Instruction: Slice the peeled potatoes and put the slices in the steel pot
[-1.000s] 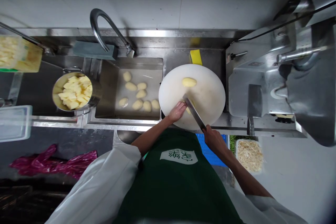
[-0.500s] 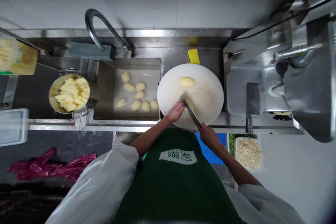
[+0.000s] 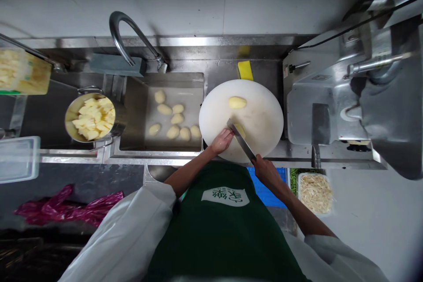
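Observation:
A round white cutting board (image 3: 261, 114) lies on the steel counter. My right hand (image 3: 266, 171) is closed round the handle of a cleaver (image 3: 240, 137), whose blade rests on a peeled potato piece (image 3: 241, 129) at the board's near side. My left hand (image 3: 222, 140) is curled with its fingers pressed on that piece, just left of the blade. A second peeled potato (image 3: 237, 102) lies whole near the board's far side.
Left of the board a sink (image 3: 139, 110) holds several peeled potatoes (image 3: 173, 119) under a curved tap (image 3: 125, 37). A pot of cut potato (image 3: 90, 117) stands further left. A second cleaver (image 3: 319, 132) and a steel machine (image 3: 370, 88) are to the right. A yellow sponge (image 3: 245, 70) lies behind the board.
The cleaver blade has shifted only slightly on the potato piece. Both hands stay in the same place on the board.

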A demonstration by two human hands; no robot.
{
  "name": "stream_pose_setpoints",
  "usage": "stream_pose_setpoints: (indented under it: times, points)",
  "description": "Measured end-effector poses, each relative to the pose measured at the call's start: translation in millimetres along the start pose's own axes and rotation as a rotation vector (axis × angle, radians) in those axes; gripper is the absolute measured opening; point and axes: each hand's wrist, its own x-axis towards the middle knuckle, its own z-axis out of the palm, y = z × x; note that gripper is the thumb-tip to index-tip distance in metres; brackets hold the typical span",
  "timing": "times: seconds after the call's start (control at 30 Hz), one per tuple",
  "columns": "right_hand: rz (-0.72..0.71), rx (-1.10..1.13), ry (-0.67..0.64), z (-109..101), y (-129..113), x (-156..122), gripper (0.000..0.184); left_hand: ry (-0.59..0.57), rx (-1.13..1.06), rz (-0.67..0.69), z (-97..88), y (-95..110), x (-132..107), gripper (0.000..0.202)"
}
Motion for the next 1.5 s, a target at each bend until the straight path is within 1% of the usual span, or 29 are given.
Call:
stream_pose_setpoints:
  times: [0.13,0.3,0.4,0.47,0.53,0.57,0.67,0.7,0.73,0.77,0.8,0.83,0.9,0.93,1.0,1.07,1.13,1.2,1.27,1.33,1.4,1.43,1.5]
  points:
    - [-0.001,0.018,0.015,2,3,-2,0.017,0.0,0.006,-0.001,-0.4,-1,0,0.029]
    - [0.013,0.033,-0.013,10,2,9,0.016,-0.003,0.006,-0.009,-2.8,1,2,0.029]
    - [-0.005,0.026,-0.005,5,2,9,0.016,0.008,0.007,-0.008,-2.4,3,4,0.029]
    - [-0.025,0.035,0.016,-3,3,2,0.016,0.017,-0.006,-0.007,-2.7,4,4,0.029]
    - [-0.044,0.05,0.074,-13,6,-10,0.019,0.083,-0.023,-0.037,-6.8,4,3,0.028]
    - [-0.046,0.055,0.116,-17,9,-16,0.022,0.152,-0.026,-0.078,-11.1,4,2,0.027]
    - [-0.006,0.054,0.246,-28,20,-31,0.027,0.422,-0.016,-0.265,-32.2,4,2,0.022]
    - [0.02,0.051,0.282,-30,25,-34,0.026,0.469,-0.017,-0.302,-40.2,5,4,0.022]
    - [0.053,0.045,0.314,-31,30,-35,0.025,0.466,-0.026,-0.303,-47.3,6,8,0.022]
    - [0.089,0.036,0.339,-31,35,-35,0.023,0.409,-0.04,-0.263,-52.9,8,12,0.023]
    - [0.122,0.025,0.357,-30,39,-34,0.021,0.307,-0.052,-0.188,-56.4,10,18,0.023]
    - [0.153,0.013,0.367,-29,44,-32,0.02,0.181,-0.057,-0.097,-57.7,13,24,0.024]
    - [0.207,-0.004,0.372,-24,51,-28,0.02,-0.056,-0.039,0.068,-54.5,17,36,0.024]
    - [0.227,-0.002,0.368,-21,53,-27,0.021,-0.137,-0.018,0.121,-51.0,17,41,0.024]
    - [0.259,0.012,0.362,-15,57,-27,0.021,-0.228,0.028,0.171,-43.5,14,46,0.024]
    - [0.288,0.025,0.356,-8,60,-29,0.02,-0.267,0.069,0.188,-38.3,7,45,0.025]
    - [0.318,0.032,0.342,0,61,-32,0.019,-0.281,0.102,0.193,-36.8,-2,39,0.025]
    - [0.342,0.04,0.329,7,61,-33,0.02,-0.279,0.122,0.195,-38.4,-8,33,0.026]
    - [0.357,0.052,0.324,13,59,-33,0.021,-0.268,0.114,0.204,-42.2,-8,28,0.025]
    - [0.36,0.057,0.333,19,55,-32,0.021,-0.23,0.084,0.205,-47.0,1,29,0.025]
    - [0.343,0.056,0.347,22,52,-30,0.021,-0.204,0.06,0.217,-50.4,18,37,0.029]
    - [0.332,0.055,0.353,23,50,-28,0.021,-0.218,0.063,0.236,-50.6,28,44,0.034]
    - [0.305,0.053,0.356,25,48,-24,0.021,-0.312,0.102,0.302,-46.8,46,61,0.048]
